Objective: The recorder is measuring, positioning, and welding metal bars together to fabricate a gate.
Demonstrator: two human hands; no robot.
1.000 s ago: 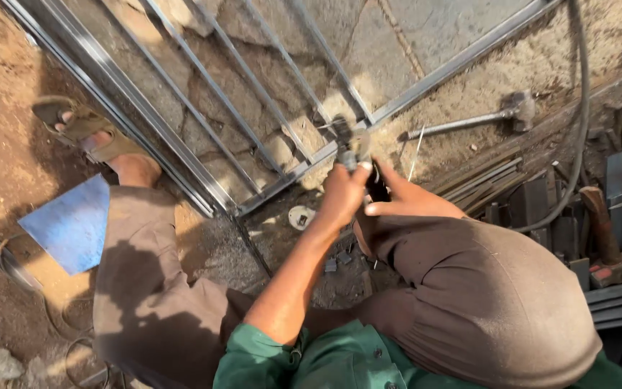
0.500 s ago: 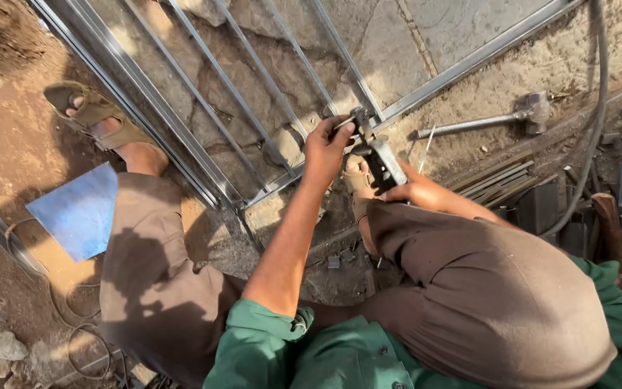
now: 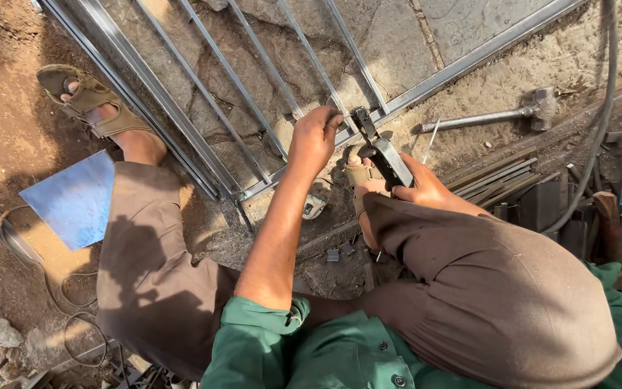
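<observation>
At the far left my foot in a sandal [image 3: 84, 97] rests on the dirt, just outside the long edge of the gate frame [image 3: 181, 130]. Below it, near my knee, a blue sheet [image 3: 73, 202] lies flat on the ground, and a thin wire [image 3: 66, 317] curls close to some stones in the lower left corner.

The frame lies flat on the stone ground, with its thin bars [image 3: 253, 79] running from the top edge down to the lower rail [image 3: 469, 61]. My left hand [image 3: 314, 140] is on this rail, near the corner of the frame. The fingers are curled together and they pinch the end of one bar where it meets the rail.

Just to the right, my right hand [image 3: 422, 187] holds a dark clamp tool [image 3: 379, 151]. The fingers are wrapped tight around its handle, and the head of the tool touches the rail beside my left fingertips. My other foot is under this hand, partly hidden.

Further right, a hammer [image 3: 494, 115] lies on the sand, apart from the frame. A hose [image 3: 602, 115] runs down the right edge, above a pile of metal pieces [image 3: 541, 194].
</observation>
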